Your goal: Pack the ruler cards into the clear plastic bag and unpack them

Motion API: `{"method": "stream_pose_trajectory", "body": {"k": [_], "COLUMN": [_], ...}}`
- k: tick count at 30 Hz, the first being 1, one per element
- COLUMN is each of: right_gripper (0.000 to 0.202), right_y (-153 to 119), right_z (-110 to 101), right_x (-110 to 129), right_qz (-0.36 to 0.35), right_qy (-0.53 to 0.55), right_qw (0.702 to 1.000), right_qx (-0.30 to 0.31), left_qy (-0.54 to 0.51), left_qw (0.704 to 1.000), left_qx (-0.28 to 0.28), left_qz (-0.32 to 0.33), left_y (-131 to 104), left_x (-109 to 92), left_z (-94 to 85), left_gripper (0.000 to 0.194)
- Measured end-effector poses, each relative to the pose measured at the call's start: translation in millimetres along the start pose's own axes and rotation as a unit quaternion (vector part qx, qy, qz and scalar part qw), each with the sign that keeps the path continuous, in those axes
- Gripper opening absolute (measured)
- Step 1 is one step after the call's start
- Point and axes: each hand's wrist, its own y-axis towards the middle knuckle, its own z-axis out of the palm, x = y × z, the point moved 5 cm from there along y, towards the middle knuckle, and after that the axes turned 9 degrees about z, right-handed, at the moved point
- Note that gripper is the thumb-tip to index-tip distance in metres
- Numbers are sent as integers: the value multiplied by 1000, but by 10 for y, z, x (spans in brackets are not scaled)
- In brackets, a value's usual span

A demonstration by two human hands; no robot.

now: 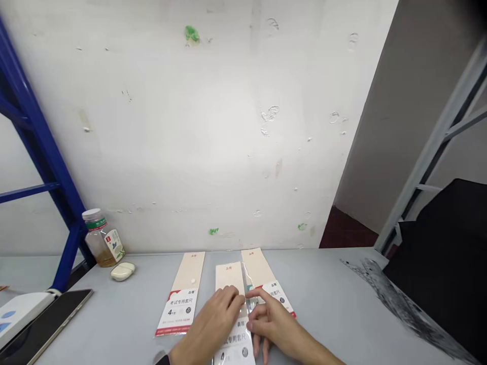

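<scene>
A ruler set package (228,276), a clear sleeve over a cream strip and a white printed card, lies upright in front of me on the desk. My left hand (215,322) rests across it, its fingers curled and bunched together at the sleeve's middle. From the right, my right hand (276,324) grips the same sleeve's edge, with the index finger stretched toward the left fingertips and lower fingers hanging beside the card. What lies under the left fingers is hidden. Another package (182,299) lies to the left, and a third package (262,268) sits behind my right hand, partly covered.
A jar with a white lid (103,238) and a cream computer mouse (123,271) stand at the back left. Nearer lie a dark phone-like slab (45,327) and a white box (23,312). A white wall (228,152) rises behind the grey desk (323,289); black cloth (449,263) hangs right.
</scene>
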Motion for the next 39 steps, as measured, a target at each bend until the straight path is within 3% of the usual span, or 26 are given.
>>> {"method": "stream_pose_trajectory", "body": {"k": [7,11,14,17,19,22,24,26,28,30,33,39], "right_gripper": [65,62,64,65,63,52,44,38,31,27,23,34], "right_y": [32,7,-8,-8,-9,-19,-37,-65,-98,-129,-162,-192], "right_z": [-4,-52,-62,-74,-117,-258,-394,-530,-651,-739,-776,-758], "right_x": [-42,48,108,121,127,158,197,252,301,331,348,307], "right_qz": [-13,-42,-58,-60,-63,-74,-87,-110,-125,-126,-128,-82], "right_qy": [-3,8,22,20,7,-26,-59,-112,-181,-257,-351,-420], "right_qw": [1000,999,998,998,998,995,990,977,957,930,896,876], "right_qx": [-9,-31,-26,-21,-27,-59,-98,-142,-190,-230,-239,-220], "left_qy": [-8,-79,-222,-383,-431,-429,-373,-262,-133,-83,-22,29], "left_qw": [999,978,934,862,821,789,798,836,880,893,910,952], "left_qx": [-41,-133,-158,-148,-163,-201,-215,-229,-202,-185,-151,-32], "left_qz": [-13,-139,-232,-296,-337,-391,-421,-425,-409,-403,-384,-303], "left_y": [33,-45,-118,-160,-198,-287,-378,-473,-537,-591,-594,-436], "left_x": [13,229,410,530,616,802,971,1145,1274,1355,1341,1047], "left_z": [-152,-222,-121,-12,-39,-195,-320,-455,-533,-538,-510,-356], "left_gripper": [21,16,15,19,22,26,24,20,22,21,19,30]}}
